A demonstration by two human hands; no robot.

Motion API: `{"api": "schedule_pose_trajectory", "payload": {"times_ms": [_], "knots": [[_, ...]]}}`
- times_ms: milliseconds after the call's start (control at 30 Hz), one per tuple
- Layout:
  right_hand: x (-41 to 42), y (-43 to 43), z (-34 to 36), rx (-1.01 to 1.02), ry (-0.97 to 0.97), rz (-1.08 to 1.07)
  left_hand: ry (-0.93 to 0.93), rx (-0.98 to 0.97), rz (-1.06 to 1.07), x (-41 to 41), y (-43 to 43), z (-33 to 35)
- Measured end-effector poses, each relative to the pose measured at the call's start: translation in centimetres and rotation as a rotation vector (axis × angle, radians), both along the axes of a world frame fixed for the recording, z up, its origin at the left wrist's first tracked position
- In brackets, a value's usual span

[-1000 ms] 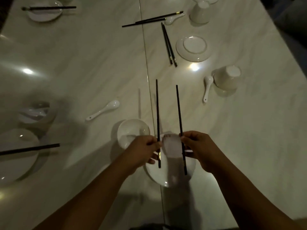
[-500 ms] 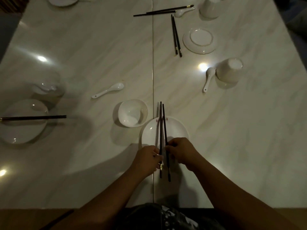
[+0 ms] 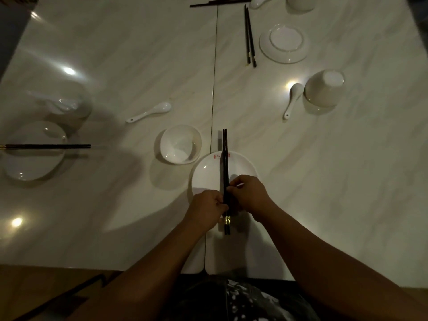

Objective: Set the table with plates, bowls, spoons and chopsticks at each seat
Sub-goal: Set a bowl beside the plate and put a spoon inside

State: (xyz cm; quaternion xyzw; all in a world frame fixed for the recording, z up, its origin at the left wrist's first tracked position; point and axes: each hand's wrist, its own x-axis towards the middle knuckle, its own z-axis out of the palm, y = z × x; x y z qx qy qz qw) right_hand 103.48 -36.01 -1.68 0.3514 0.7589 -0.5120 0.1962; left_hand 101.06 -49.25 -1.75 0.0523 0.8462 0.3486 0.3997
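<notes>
Chopsticks (image 3: 225, 163), two long, thin, black sticks with a little gold band near the thick end, sit side by side and touching, right across the middle of the round white plate (image 3: 245, 166) in front of us. Their thin tips poke out past the far rim, and their thick ends poke out past the near rim, toward us. We cannot tell if they rest on the plate or hang just above it. Our left hand (image 3: 205, 208) pinches the chopsticks from the left and our right hand (image 3: 249, 193) pinches them from the right, both near the thick ends, with fingers curled in tight. We think the chopsticks are very light and stiff, so they will not bend when we hold them at one end. They look smooth and shiny, and so does the plate, so they may roll or slide off if we let go in a rush. The best place to hold them is where our fingers are now, just past the gold band, with both sticks squeezed together. A small white bowl (image 3: 180, 144) stands just beside the plate, up and to the left, on the pale marble table (image 3: 139, 54). A white spoon (image 3: 150, 111) lies farther off, apart from the bowl, and we guess it may belong at this seat too.
</notes>
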Motion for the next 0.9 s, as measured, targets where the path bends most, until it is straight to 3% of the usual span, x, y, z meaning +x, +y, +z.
{"api": "schedule_pose_trajectory", "payload": {"times_ms": [233,400,667,900], "knots": [[-0.5,0.4,0.6,-0.006,-0.020,0.027,0.069,-0.013,-0.045,-0.4,0.0,0.7],[-2.5,1.2,2.6,0.162,0.066,0.100,0.214,0.031,0.030,-3.0,-1.0,3.6],[-13.1,-0.2,5.5,0.313,0.332,0.237,0.508,-0.014,0.176,-15.6,-6.0,6.1],[-21.8,-1.6,2.6,0.403,0.332,0.251,0.638,-0.191,0.023,-26.1,-8.2,0.7]]}}
